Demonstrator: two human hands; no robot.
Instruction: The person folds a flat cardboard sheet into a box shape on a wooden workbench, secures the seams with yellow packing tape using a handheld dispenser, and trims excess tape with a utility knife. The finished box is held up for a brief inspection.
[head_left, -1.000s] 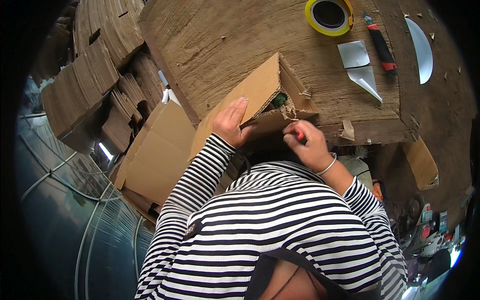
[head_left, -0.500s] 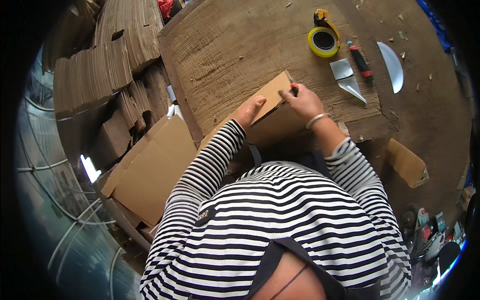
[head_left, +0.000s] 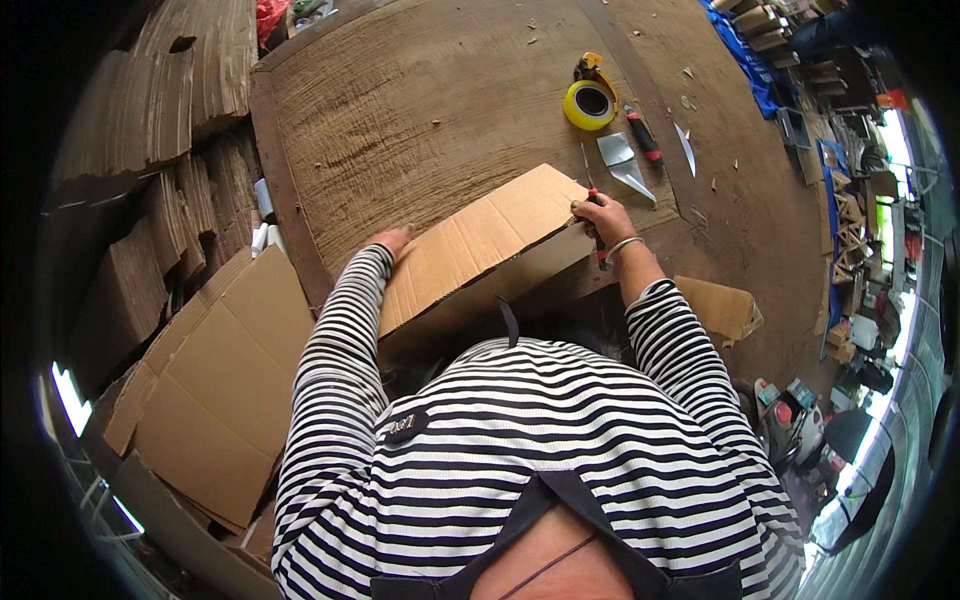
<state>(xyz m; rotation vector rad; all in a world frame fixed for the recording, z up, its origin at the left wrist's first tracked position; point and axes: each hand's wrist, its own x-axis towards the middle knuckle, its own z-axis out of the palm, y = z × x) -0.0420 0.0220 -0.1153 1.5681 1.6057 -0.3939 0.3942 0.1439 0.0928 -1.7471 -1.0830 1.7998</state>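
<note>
Flattened brown corrugated cardboard box (head_left: pixel 480 250) lies at frame centre, resting on the near edge of the worn wooden worktable (head_left: pixel 420 110), its long side slanting from lower left up to the right. Left hand (head_left: pixel 392 241) at the box's left end, fingers flat and pressing on the panel; much of it is hidden behind the striped sleeve. Right hand (head_left: pixel 601 222) at the box's right corner, closed around a slim red-handled cutting tool (head_left: pixel 598 240) and bearing on the cardboard edge. Judgement: the work in hand is trimming or scoring this panel; to do it well, keep the left palm's weight down so the sheet does not slide, and keep the blade well clear of the steadying fingers. Further out, upper right: yellow tape roll (head_left: pixel 589 104), red-and-black screwdriver-like tool (head_left: pixel 644 137), metal scraper (head_left: pixel 620 160). Left of frame: stacked cardboard sheets (head_left: pixel 150 180) and a flat folded carton (head_left: pixel 220 390) on the floor.
</note>
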